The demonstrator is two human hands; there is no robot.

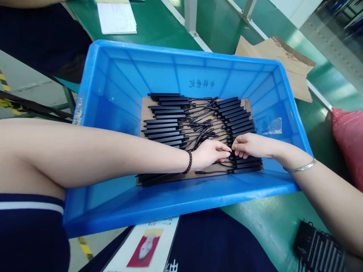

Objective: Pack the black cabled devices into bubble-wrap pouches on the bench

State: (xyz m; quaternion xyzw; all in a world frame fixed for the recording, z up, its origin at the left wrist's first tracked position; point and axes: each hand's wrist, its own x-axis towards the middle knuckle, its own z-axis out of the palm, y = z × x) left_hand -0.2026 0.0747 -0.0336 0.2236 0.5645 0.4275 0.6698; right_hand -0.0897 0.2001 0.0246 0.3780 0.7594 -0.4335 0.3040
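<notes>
Two rows of slim black bar-shaped devices with short cables, a left row (166, 124) and a right row (235, 109), lie in a large blue plastic crate (176, 206). Between the rows their black cables (198, 121) run together and overlap. Over the lower part of the right row, my left hand (211, 154) is closed in a pinch, fingertips pointing right. Close beside it, my right hand (249, 145) is also closed, its thumb and fingers bent together at the devices' cable ends. Whatever sits between the fingertips is too small and hidden to make out.
Brown cardboard (144, 109) lines the crate's bottom. Behind stand a green table (159, 26) with papers (117, 18) and torn cardboard (272, 56). At right are a red sack (350, 139) and more black devices (317, 245). Another person (42, 37) is at upper left.
</notes>
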